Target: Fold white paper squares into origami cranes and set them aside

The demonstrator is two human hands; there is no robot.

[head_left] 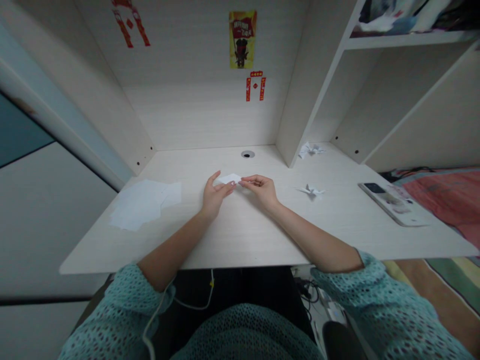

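A small folded piece of white paper (229, 178) lies between my hands at the middle of the pale desk (240, 235). My left hand (214, 195) pinches its left side, thumb and fingers closed on it. My right hand (260, 189) pinches the right edge with curled fingers. Both wrists rest low over the desk top.
Loose white sheets (144, 202) lie at the desk's left. A folded paper figure (311, 190) sits to the right, another (310, 149) by the shelf divider. A phone (392, 202) lies at the far right. A cable hole (247, 154) is at the back.
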